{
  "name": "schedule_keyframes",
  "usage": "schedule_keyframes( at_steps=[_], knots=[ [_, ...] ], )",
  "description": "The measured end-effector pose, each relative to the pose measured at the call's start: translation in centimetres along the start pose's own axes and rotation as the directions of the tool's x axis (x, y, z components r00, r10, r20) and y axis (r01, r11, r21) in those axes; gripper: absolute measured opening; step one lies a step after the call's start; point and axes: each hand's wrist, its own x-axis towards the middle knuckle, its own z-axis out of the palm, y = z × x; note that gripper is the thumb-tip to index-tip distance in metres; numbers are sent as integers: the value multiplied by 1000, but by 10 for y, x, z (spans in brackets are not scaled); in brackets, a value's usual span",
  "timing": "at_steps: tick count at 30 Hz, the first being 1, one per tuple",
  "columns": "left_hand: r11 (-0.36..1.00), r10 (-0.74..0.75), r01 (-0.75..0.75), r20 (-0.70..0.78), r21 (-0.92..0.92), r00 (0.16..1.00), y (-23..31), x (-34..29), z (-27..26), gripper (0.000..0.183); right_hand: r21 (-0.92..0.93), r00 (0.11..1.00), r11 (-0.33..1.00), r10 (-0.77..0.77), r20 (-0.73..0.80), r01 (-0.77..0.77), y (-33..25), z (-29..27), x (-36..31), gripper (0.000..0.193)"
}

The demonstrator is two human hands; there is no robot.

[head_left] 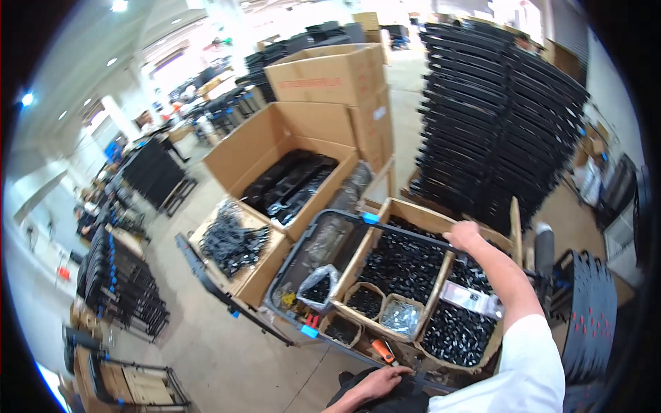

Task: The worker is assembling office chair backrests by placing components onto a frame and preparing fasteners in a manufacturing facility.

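Note:
My right hand point(465, 235) reaches to the far end of a wooden-framed parts bin point(446, 270). Its fingers are curled at the far edge, and what they hold, if anything, is hidden. Below it lie many small black parts point(406, 260). My left hand point(387, 380) is low at the near edge, fingers stretched out over dark cloth, with nothing visible in it. Just beyond that hand lies an orange-handled tool point(383, 351). A clear plastic case point(471, 299) rests on black parts in the right compartment, under my right forearm.
Small boxes of black parts point(365, 301) and silvery pieces point(401, 314) sit in the bin. To its left are a bag of parts point(317, 286) and an open carton point(320, 125) with black pieces. A tall stack of black frames point(496, 117) stands behind; folded chairs point(124, 282) stand left.

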Motion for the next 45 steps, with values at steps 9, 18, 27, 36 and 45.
schedule_keyframes(
  at_steps=[9, 18, 27, 36, 45],
  knots=[
    [992, 15, -17, 18, 122, 1000, 25, -4, 8, 39, 108, 980, 986, -106, -169, 126, 18, 34, 1, 55],
    [995, 86, -72, -226, 70, 970, -17, -2, 22, 53, 42, 993, 996, -73, -93, 77, 21, 24, 4, 61],
    [980, 190, -184, -84, 69, 978, 3, -4, 5, 35, -10, 990, 996, -87, -107, 87, 17, 17, -5, 55],
    [995, 90, -77, -232, 65, 969, 20, -24, 11, 33, 32, 998, 997, -66, -19, 66, -15, -10, -11, 62],
    [816, 448, -238, -316, 527, 836, 12, -19, 6, 47, 86, 994, 994, -57, -98, 65, 5, 11, -10, 66]
  ],
)
